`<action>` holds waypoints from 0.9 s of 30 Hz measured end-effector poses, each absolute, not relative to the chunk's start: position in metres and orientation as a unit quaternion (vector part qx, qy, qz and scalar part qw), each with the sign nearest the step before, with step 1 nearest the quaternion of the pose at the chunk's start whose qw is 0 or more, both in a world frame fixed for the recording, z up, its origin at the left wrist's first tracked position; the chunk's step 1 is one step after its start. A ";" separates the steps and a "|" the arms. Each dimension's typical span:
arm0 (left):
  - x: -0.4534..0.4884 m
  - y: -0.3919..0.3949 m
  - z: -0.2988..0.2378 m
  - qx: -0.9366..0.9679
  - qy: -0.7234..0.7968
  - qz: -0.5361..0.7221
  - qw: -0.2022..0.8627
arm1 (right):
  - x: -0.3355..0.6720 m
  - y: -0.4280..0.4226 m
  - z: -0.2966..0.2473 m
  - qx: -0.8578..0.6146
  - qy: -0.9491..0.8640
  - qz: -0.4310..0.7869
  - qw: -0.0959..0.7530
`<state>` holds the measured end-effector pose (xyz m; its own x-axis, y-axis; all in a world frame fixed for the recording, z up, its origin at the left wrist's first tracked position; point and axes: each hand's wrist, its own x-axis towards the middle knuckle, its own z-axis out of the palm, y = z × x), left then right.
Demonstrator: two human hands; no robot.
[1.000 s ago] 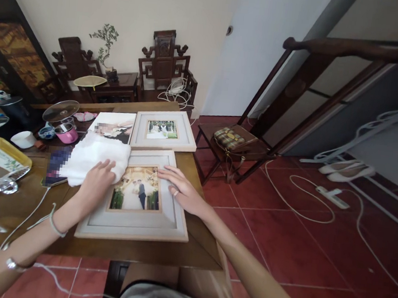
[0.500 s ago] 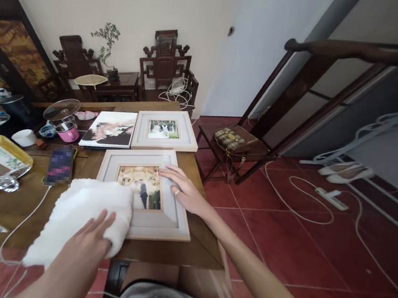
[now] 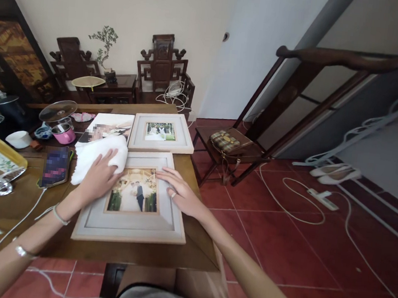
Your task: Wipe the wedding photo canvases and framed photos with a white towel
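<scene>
A white fluffy cloth lies bunched over the upper left corner of the nearer picture frame. My left hand presses down on the cloth and grips it, fingers over its top; the thumb is partly hidden. Inside that pale wooden frame is a photo of a couple before an arch. My right hand, wearing a ring, rests open on the frame's right side, fingertips at the photo's edge. Behind it lies a second picture frame with an outdoor photo, beside a photo album partly under the cloth.
On the left of the wooden table are a charging phone, an oil bottle, a pink cup and a white cup. A chair holding a plaid bag stands beyond the table's right edge.
My left hand has moved up and away from me with the cloth, from the frame's lower left to its upper left corner. The right hand stays on the frame's right side.
</scene>
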<state>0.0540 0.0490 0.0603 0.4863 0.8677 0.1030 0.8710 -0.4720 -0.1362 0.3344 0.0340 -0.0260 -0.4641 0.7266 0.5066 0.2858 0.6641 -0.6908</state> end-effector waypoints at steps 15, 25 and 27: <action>0.059 -0.112 0.090 -0.904 -0.416 0.078 -0.063 | 0.332 0.034 -0.027 -0.308 -0.816 0.261 0.415; 0.077 -0.022 0.056 -0.897 -0.439 0.041 -0.029 | 0.332 0.035 -0.030 -0.312 -0.809 0.264 0.422; 0.074 0.004 0.054 -0.896 -0.443 0.029 -0.003 | 0.333 0.035 -0.030 -0.308 -0.811 0.263 0.423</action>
